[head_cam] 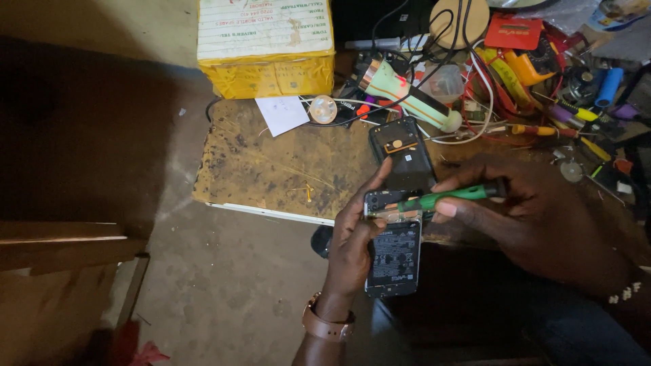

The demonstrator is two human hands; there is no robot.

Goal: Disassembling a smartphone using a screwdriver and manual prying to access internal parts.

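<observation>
Your left hand [352,237] is wrapped around an opened phone [393,254], back cover off, black battery facing up. Thumb runs up the phone's left edge, fingers hidden behind. Brown watch strap [327,324] on that wrist.

Your right hand [536,217] is clamped on a green-handled screwdriver [447,197], pinched between thumb and fingers. The shaft lies almost level, pointing left; its tip sits at the phone's top section, just above the battery. Can't tell if the tip is actually seated in a screw. Hands are close together, meeting over the phone, which is held off the bench at its near edge.

Just beyond the phone: the removed black back cover [401,152] lies flat on the stained worn mat [271,163].

Further back: a pale green torch [407,95] lying tilted, a white paper scrap [283,113] and a small round clear part [323,109] just beside it, near the mat's far edge.

Far left: yellow taped box [264,47]. Far right: a pile of screwdrivers and tools [542,88] with red and white wires tangled through it.
</observation>
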